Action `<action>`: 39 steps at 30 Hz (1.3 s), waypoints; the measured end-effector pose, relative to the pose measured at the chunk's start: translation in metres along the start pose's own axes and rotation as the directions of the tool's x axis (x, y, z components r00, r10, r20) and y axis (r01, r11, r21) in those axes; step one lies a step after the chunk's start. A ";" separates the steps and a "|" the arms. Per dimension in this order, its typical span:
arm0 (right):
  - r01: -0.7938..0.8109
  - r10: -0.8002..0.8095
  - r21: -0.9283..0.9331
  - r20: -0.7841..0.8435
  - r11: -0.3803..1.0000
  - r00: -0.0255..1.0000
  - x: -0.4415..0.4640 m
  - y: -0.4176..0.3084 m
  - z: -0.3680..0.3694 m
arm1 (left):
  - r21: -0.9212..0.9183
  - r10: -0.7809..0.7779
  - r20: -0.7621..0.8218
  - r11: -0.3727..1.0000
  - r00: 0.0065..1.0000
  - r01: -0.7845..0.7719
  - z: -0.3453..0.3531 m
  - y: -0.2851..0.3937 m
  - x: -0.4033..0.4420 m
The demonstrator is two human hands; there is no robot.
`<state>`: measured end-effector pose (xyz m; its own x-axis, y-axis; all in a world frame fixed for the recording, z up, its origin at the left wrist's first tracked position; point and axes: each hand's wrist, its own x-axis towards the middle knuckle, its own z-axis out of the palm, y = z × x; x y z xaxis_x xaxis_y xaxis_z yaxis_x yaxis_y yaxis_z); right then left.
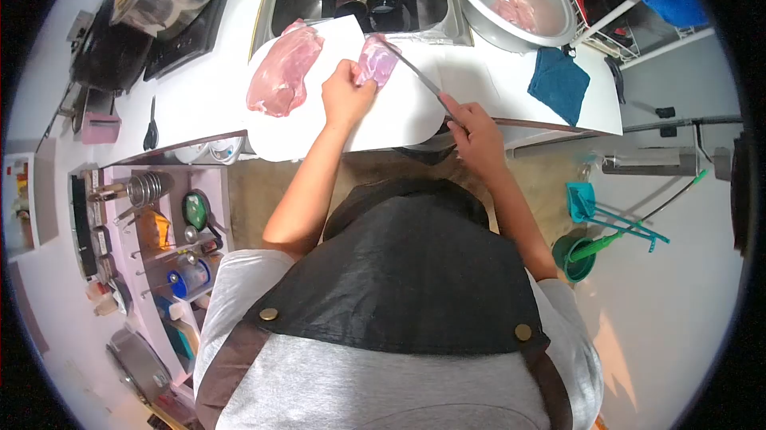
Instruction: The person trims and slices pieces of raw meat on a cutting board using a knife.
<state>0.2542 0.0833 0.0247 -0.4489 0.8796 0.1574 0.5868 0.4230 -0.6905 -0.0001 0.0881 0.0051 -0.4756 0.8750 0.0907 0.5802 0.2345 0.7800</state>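
The left hand (349, 95) is grasping the near end of the smaller raw meat piece (378, 61), its grip closed around it on the white cutting board (383, 123). The right hand (476, 139) is clenching the handle of a knife (421, 75), whose blade is slanting away and leftward, its tip reaching the far end of that piece. The larger raw meat piece (286, 71) is lying apart, near the board's left edge, with a strip of board showing between it and the left hand. The board is extending past the desk's (511, 83) near edge, while its far side is meeting the rim of the sink (467, 31). Right of the sink, a metal bowl (471, 3) is holding meat pieces (515, 9). A blue cloth (559, 85) is lying toward the desk's near right corner, well apart from the knife. Scissors (151, 131) are resting near the desk's left near edge.
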 end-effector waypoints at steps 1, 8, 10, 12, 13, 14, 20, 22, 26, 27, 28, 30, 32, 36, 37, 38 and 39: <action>0.008 -0.008 -0.006 0.010 1.000 1.000 0.002 0.001 0.000 | 0.087 0.032 -0.019 0.996 0.999 -0.031 0.000 0.005 0.001; -0.020 0.013 0.143 0.052 0.990 0.999 0.001 0.002 0.006 | -0.770 -0.357 0.427 0.338 0.831 0.541 -0.012 -0.021 0.011; -0.020 0.012 0.166 0.045 0.986 0.999 0.000 0.001 0.010 | -0.798 -0.370 0.552 0.023 0.747 0.602 -0.033 0.007 0.005; 0.020 -0.022 0.201 0.005 0.979 1.000 -0.002 0.006 0.013 | -0.823 -0.349 0.535 -0.007 0.769 0.569 -0.036 0.009 0.018; 0.021 -0.022 0.201 0.005 0.979 1.000 -0.003 0.009 0.014 | -0.844 -0.327 0.516 -0.040 0.792 0.534 -0.041 0.018 0.022; 0.015 -0.013 0.226 -0.011 0.974 1.000 -0.005 0.011 0.015 | -0.854 -0.262 0.509 -0.029 0.820 0.520 -0.048 0.028 0.025; -0.092 0.100 0.303 -0.014 0.949 0.995 -0.016 0.017 0.008 | -0.849 -0.313 0.372 0.265 0.874 0.457 -0.045 0.022 0.035; -0.118 0.127 0.307 -0.011 0.944 0.992 -0.021 0.017 0.005 | -0.834 -0.299 0.365 0.316 0.881 0.453 -0.048 0.020 0.029; -0.137 0.141 0.279 0.004 0.950 0.990 -0.029 0.019 0.002 | -0.829 -0.117 0.337 0.432 0.934 0.354 -0.079 0.013 0.020; -0.135 0.138 0.266 0.008 0.954 0.990 -0.029 0.020 0.002 | -0.828 -0.121 0.348 0.425 0.930 0.366 -0.088 0.016 0.018; -0.134 0.137 0.268 0.007 0.954 0.991 -0.030 0.022 0.004 | -0.797 -0.127 0.355 0.477 0.926 0.371 -0.098 0.028 0.016; -0.058 0.082 0.327 -0.059 0.943 0.995 -0.033 0.025 0.008 | -0.784 -0.101 0.390 0.485 0.915 0.388 -0.102 0.041 0.017; -0.057 0.078 0.305 -0.055 0.950 0.995 -0.034 0.024 0.007 | -0.771 -0.077 0.427 0.490 0.901 0.407 -0.090 0.044 0.021; -0.078 0.101 0.366 -0.042 0.927 0.994 -0.039 0.032 0.016 | -0.605 -0.116 0.635 0.541 0.764 0.585 -0.011 0.028 0.034; -0.082 0.104 0.366 -0.040 0.927 0.994 -0.041 0.028 0.013 | -0.584 -0.252 0.585 0.528 0.771 0.616 0.007 0.026 0.028; -0.107 0.119 0.332 -0.014 0.937 0.993 -0.042 0.022 0.006 | -0.566 -0.277 0.571 0.549 0.773 0.615 0.011 0.020 0.028; -0.132 0.137 0.297 0.004 0.946 0.991 -0.041 0.019 0.001 | -0.547 -0.294 0.558 0.573 0.776 0.611 0.009 0.023 0.027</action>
<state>0.2831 0.0550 0.0040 -0.3670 0.9284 0.0587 0.4140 0.2195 -0.8834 0.0067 0.1211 0.0196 -0.1707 0.8461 -0.5049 -0.3196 0.4372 0.8406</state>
